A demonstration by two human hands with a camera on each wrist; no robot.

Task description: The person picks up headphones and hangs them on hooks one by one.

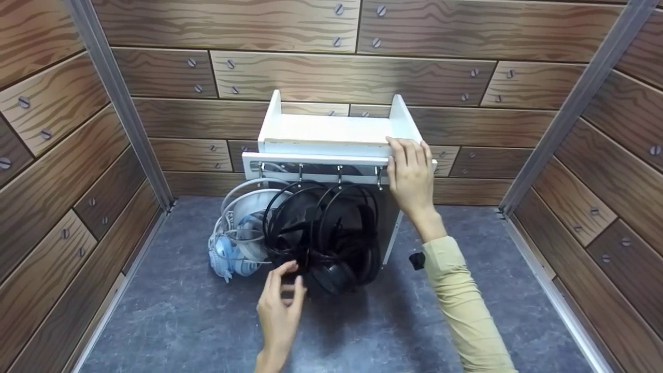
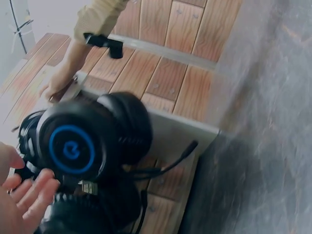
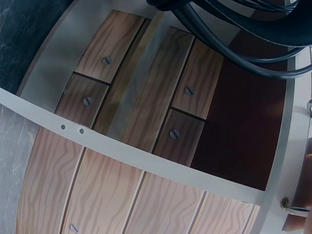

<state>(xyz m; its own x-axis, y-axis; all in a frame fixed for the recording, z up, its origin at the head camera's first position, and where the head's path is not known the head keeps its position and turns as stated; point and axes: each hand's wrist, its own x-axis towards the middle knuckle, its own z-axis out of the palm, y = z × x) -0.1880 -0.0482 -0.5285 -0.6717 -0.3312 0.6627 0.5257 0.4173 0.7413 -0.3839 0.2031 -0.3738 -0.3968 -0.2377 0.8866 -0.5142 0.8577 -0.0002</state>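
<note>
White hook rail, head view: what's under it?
Below the white hook rail: pale blue headphones at left, black headphones beside them. Whatever is directly behind the black headphones is covered. The right hand hides part of the rail's right end.

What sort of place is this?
Probably a small booth set up for trials or filming: wood-patterned panels enclose three visible sides, metal posts stand at the corners, and inside is just a white hook rack with headsets.

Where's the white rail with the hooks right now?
In the head view, the white hook rail runs across the centre, in front of the white shelf and above the black headsets; the right hand lies over its right end.
</note>
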